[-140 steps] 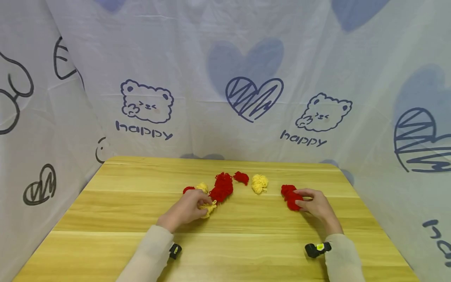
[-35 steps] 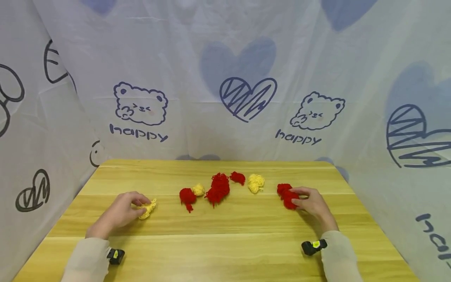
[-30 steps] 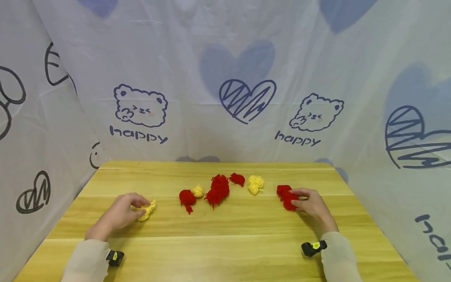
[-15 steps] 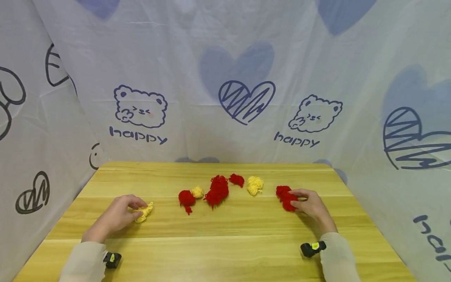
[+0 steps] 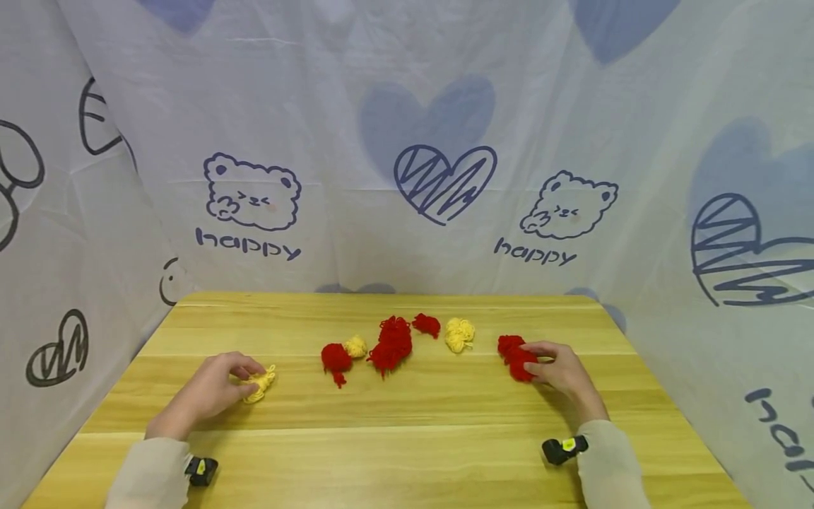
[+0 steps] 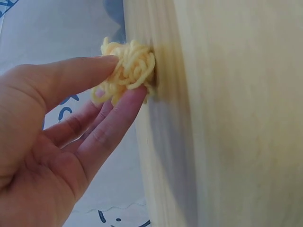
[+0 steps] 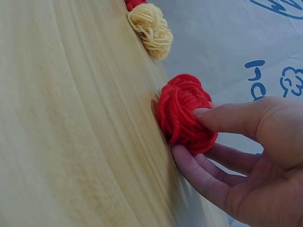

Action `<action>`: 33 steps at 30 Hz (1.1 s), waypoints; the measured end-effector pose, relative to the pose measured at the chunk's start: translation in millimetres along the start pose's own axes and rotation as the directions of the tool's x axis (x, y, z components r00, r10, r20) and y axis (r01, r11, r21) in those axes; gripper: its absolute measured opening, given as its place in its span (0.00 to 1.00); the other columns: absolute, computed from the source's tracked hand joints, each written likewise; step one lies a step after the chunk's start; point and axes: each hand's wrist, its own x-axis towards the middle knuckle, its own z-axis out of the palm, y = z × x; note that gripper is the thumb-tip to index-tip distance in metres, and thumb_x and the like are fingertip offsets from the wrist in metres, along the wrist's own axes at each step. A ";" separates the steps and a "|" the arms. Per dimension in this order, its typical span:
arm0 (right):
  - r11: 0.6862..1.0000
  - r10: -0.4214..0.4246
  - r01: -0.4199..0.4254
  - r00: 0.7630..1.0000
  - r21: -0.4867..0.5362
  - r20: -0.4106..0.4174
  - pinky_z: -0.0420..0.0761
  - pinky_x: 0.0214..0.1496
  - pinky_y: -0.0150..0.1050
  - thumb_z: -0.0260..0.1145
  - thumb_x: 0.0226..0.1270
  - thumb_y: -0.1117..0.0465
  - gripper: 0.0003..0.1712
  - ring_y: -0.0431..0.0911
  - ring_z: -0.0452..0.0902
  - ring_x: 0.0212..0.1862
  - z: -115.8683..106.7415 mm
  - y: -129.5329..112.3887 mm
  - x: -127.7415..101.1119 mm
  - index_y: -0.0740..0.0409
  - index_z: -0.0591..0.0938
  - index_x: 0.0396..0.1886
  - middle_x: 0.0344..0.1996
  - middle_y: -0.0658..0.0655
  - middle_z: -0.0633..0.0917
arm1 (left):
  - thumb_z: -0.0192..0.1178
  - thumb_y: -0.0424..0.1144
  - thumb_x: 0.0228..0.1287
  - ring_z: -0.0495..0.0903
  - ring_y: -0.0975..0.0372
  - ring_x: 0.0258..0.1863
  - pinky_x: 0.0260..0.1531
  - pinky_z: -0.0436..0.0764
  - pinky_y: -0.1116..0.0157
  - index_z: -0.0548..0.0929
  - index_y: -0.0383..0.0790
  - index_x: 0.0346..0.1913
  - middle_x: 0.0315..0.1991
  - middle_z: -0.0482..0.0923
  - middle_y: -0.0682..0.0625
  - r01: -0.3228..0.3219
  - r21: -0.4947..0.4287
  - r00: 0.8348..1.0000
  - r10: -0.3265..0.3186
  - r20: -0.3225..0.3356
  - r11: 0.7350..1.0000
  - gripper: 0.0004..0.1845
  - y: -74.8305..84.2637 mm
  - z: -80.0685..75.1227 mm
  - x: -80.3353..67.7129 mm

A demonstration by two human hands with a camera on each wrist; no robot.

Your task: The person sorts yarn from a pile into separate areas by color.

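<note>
My left hand [image 5: 213,389] pinches a small yellow yarn bundle [image 6: 132,68] between thumb and fingers, low over the table's left part. On the right, my right hand [image 5: 562,371] grips a red yarn bundle [image 7: 184,113], thumb on one side and fingers on the other. That bundle looks like two red lumps in the head view and sits at the tabletop. Between the hands lie a red yarn ball [image 5: 336,358] with a loose tail, a small yellow ball [image 5: 356,346], a larger red bundle [image 5: 392,344], a small red bundle [image 5: 427,324] and a yellow bundle [image 5: 460,334].
The wooden table [image 5: 381,459] has its back edge against a pale cloth backdrop [image 5: 356,127] printed with hearts and bears. Black wrist cameras sit at both wrists, the left camera [image 5: 201,470] and the right camera [image 5: 564,449].
Since the oldest frame my left hand has carried the small yellow bundle leftward, away from the middle group, uncovering the red ball. My right hand has kept its hold. Over the last second little differs.
</note>
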 end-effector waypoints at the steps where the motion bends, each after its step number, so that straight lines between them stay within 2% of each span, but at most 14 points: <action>1: 1.000 -0.007 0.007 1.000 -0.006 0.003 0.90 0.44 0.41 0.69 0.69 0.70 0.25 0.56 0.83 0.51 0.1 0.3 0.4 0.68 0.79 0.65 0.64 0.77 0.76 | 0.72 0.29 0.59 0.85 0.50 0.45 0.45 0.86 0.50 0.89 0.40 0.46 0.48 0.87 0.42 0.005 -0.002 1.000 -0.005 -0.001 1.000 0.12 0.5 0.2 -0.4; 20: 1.000 0.006 -0.006 1.000 -0.020 -0.011 0.90 0.44 0.42 0.69 0.68 0.71 0.25 0.56 0.84 0.51 1.1 0.8 0.8 0.68 0.80 0.64 0.63 0.76 0.77 | 0.75 0.33 0.58 0.84 0.50 0.45 0.40 0.85 0.54 0.89 0.39 0.47 0.49 0.86 0.41 0.049 0.004 0.998 -0.049 -0.029 0.999 0.14 9.3 -4.6 0.1; 25: 1.000 0.005 -0.005 1.000 -0.024 -0.012 0.90 0.44 0.42 0.69 0.68 0.70 0.24 0.56 0.84 0.50 1.1 1.8 1.6 0.68 0.80 0.64 0.63 0.76 0.78 | 0.75 0.33 0.59 0.84 0.49 0.46 0.41 0.86 0.51 0.89 0.41 0.47 0.50 0.87 0.41 0.025 0.009 0.998 -0.025 -0.053 1.000 0.13 12.0 -6.2 3.3; 33: 1.000 -0.027 0.027 1.000 -0.011 0.004 0.90 0.43 0.40 0.68 0.69 0.71 0.24 0.56 0.85 0.51 -0.1 3.0 1.4 0.70 0.80 0.64 0.62 0.78 0.78 | 0.75 0.32 0.58 0.85 0.52 0.43 0.36 0.83 0.63 0.90 0.39 0.46 0.48 0.88 0.42 -0.051 0.007 0.995 0.051 -0.086 0.999 0.12 22.7 -8.9 10.3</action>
